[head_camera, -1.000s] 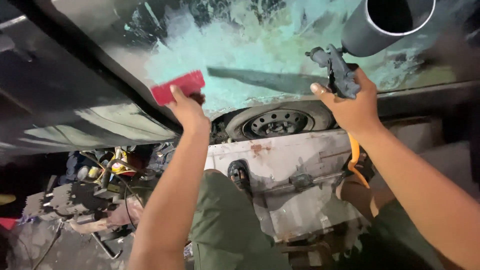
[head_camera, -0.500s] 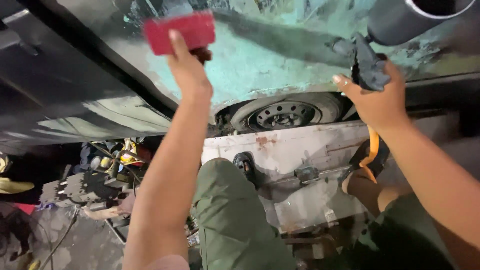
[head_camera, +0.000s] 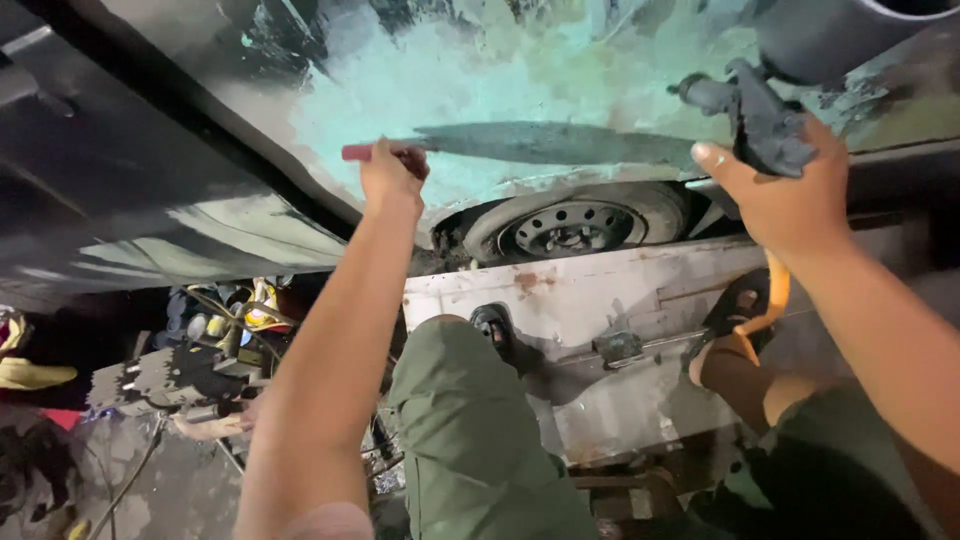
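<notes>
i am seeing a red scraper (head_camera: 358, 152), pale green filler (head_camera: 470, 85) showing on grey panel (head_camera: 180, 60), olive trousers (head_camera: 470, 420).

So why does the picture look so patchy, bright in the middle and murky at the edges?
Head view: light falls on the pale green panel, where the left hand holds a red scraper; the lower left corner is dark; the right hand and spray gun look slightly soft.

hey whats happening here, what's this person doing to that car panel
A person is working on a vehicle body panel coated in pale green filler. The left hand presses a red spreader edge-on against the panel, at the end of a dark streak. The right hand has its grip on a dark spray gun held up near the panel. Below are a wheel, the person's green trousers and sandalled feet on a white metal frame.
</notes>
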